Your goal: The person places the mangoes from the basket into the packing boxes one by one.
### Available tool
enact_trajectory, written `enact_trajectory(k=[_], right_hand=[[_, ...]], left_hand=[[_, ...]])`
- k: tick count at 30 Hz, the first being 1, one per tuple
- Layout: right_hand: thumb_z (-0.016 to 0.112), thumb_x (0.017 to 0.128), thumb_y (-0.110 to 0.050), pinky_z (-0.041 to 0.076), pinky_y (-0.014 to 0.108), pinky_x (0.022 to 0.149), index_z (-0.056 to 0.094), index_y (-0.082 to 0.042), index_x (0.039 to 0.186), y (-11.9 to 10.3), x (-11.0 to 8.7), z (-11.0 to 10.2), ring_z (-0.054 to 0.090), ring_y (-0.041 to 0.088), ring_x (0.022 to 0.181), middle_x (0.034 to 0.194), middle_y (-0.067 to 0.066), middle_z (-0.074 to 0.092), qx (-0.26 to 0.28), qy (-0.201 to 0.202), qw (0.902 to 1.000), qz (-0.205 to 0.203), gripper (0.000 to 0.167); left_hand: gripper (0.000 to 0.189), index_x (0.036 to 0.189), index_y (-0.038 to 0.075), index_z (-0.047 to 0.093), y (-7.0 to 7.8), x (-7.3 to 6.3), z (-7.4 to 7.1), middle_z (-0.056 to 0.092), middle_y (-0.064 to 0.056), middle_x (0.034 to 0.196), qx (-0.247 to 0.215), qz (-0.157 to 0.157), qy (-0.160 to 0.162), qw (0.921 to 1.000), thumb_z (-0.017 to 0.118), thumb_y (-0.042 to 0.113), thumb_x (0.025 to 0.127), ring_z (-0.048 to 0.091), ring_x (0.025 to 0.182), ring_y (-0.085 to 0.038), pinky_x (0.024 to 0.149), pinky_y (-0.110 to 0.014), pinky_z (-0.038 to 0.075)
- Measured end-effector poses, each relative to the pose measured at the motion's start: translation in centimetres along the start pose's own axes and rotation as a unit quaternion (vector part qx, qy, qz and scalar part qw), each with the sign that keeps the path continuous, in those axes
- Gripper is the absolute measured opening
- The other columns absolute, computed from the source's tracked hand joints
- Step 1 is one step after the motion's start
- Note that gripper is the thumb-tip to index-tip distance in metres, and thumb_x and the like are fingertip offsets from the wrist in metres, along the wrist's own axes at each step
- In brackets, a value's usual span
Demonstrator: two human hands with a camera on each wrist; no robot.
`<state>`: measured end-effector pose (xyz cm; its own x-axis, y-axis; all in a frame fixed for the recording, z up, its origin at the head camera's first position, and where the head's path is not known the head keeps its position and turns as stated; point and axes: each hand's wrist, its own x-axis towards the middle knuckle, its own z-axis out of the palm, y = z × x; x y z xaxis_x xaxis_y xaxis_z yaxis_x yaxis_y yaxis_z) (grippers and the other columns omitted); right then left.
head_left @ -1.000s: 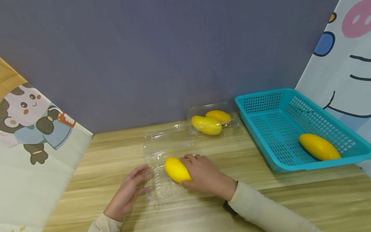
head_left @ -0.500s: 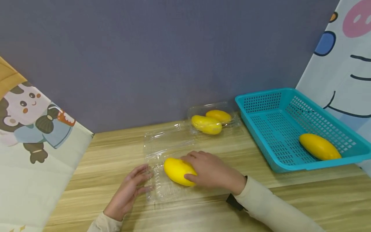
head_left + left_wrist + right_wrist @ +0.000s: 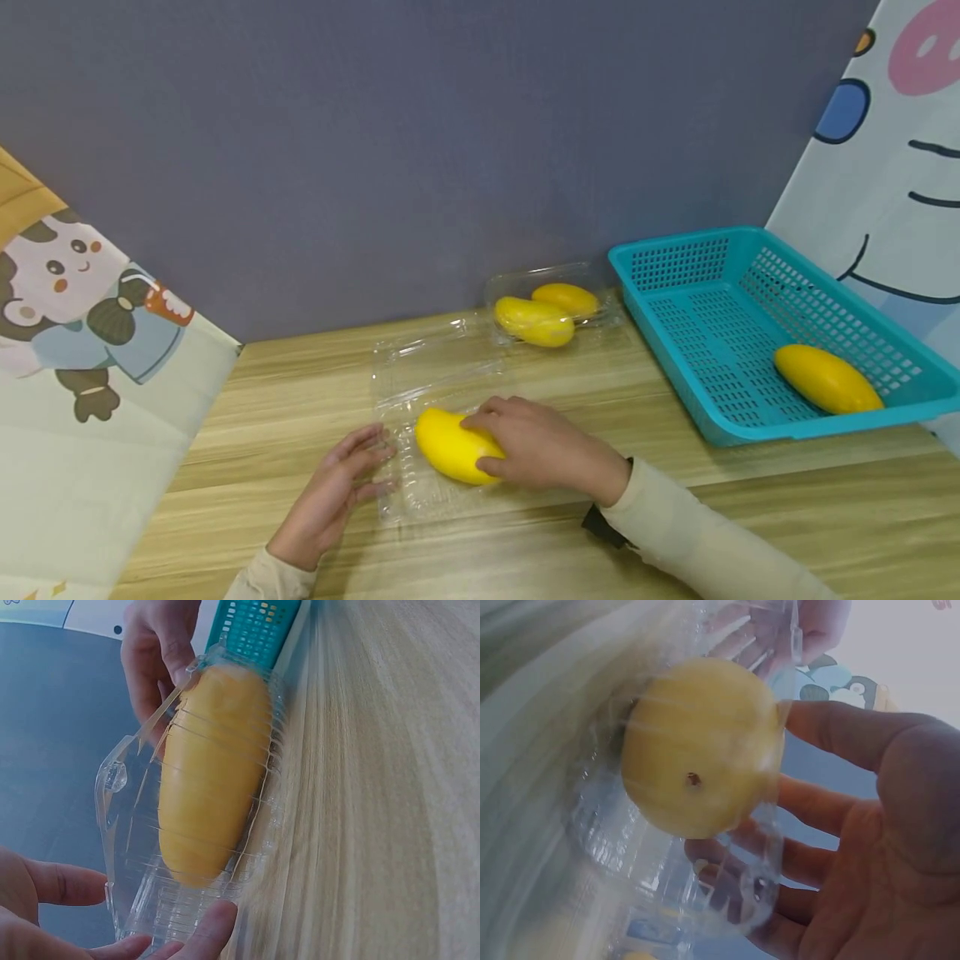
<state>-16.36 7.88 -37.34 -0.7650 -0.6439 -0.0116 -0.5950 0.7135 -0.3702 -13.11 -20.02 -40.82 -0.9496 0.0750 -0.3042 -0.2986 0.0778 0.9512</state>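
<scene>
A yellow mango (image 3: pixel 452 447) lies tilted in the near half of an opened clear plastic clamshell box (image 3: pixel 431 500). My right hand (image 3: pixel 543 446) holds the mango's right end, thumb on the near side and fingers over the far side. In the right wrist view, the mango's round end (image 3: pixel 705 750) shows through the box wall, with the fingers around its upper side. At the box's left end is my left hand (image 3: pixel 333 492), its fingers spread and fairly straight. The left wrist view puts its fingertips (image 3: pixel 214 926) right at the box's end wall.
Behind, against the grey wall, another clear box (image 3: pixel 592 275) holds two mangoes (image 3: pixel 534 323). A teal basket (image 3: pixel 675 383) with one mango (image 3: pixel 825 380) stands at the right. The opened box's lid (image 3: pixel 427 362) lies flat toward the back.
The right hand shifts slightly right with its thumb coming round to the mango's near side, then slides back left a little. The mango turns more lengthwise and moves slightly left. The left hand stays put.
</scene>
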Motion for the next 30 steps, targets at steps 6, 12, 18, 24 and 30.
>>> enact_trajectory(k=[6,12,18,24,30], right_hand=[[0.069,0.092,-0.037,0.052,0.042,0.100,0.059,-0.020,0.138,-0.5,0.2,0.5,0.059,0.023,0.118,0.133,0.003,0.062,-0.002,0.004,1.0000,-0.002,0.050],[0.068,0.093,-0.040,0.051,0.042,0.102,0.058,-0.022,0.139,-1.0,0.2,0.9,0.059,0.024,0.119,0.134,0.003,0.061,-0.013,0.013,0.9998,-0.004,0.051],[0.066,0.094,-0.042,0.051,0.043,0.103,0.057,-0.022,0.141,-1.6,0.4,1.5,0.059,0.024,0.119,0.134,0.003,0.060,-0.021,0.019,0.9996,-0.010,0.052],[0.066,0.093,-0.044,0.055,0.043,0.095,0.056,-0.023,0.141,-2.1,0.5,2.1,0.059,0.024,0.116,0.133,0.001,0.060,-0.033,0.041,0.9985,-0.015,0.053],[0.064,0.094,-0.047,0.056,0.040,0.092,0.054,-0.026,0.143,-2.4,0.6,2.6,0.057,0.022,0.117,0.136,0.000,0.058,-0.044,0.049,0.9976,-0.021,0.054]], left_hand=[[0.056,0.153,0.002,0.028,0.0,0.0,0.1,0.028,-0.020,0.159,-0.001,-0.002,0.006,1.0000,0.047,0.013,0.101,0.039,0.140,-0.039,0.093,-0.041,0.059],[0.056,0.153,0.002,0.027,0.1,0.1,0.1,0.026,-0.020,0.159,0.002,-0.002,-0.001,1.0000,0.046,0.015,0.102,0.038,0.140,-0.040,0.091,-0.040,0.060],[0.056,0.152,0.001,0.027,-0.1,0.1,-0.1,0.026,-0.022,0.160,0.001,-0.002,-0.001,1.0000,0.046,0.014,0.102,0.039,0.141,-0.043,0.091,-0.042,0.060],[0.055,0.153,0.001,0.026,0.0,0.1,0.0,0.025,-0.024,0.159,0.001,-0.003,0.002,1.0000,0.044,0.011,0.101,0.040,0.139,-0.043,0.094,-0.046,0.059],[0.055,0.153,0.001,0.027,0.1,0.1,0.1,0.024,-0.024,0.158,0.008,-0.011,0.008,0.9999,0.044,0.010,0.101,0.046,0.132,-0.036,0.092,-0.044,0.060]])
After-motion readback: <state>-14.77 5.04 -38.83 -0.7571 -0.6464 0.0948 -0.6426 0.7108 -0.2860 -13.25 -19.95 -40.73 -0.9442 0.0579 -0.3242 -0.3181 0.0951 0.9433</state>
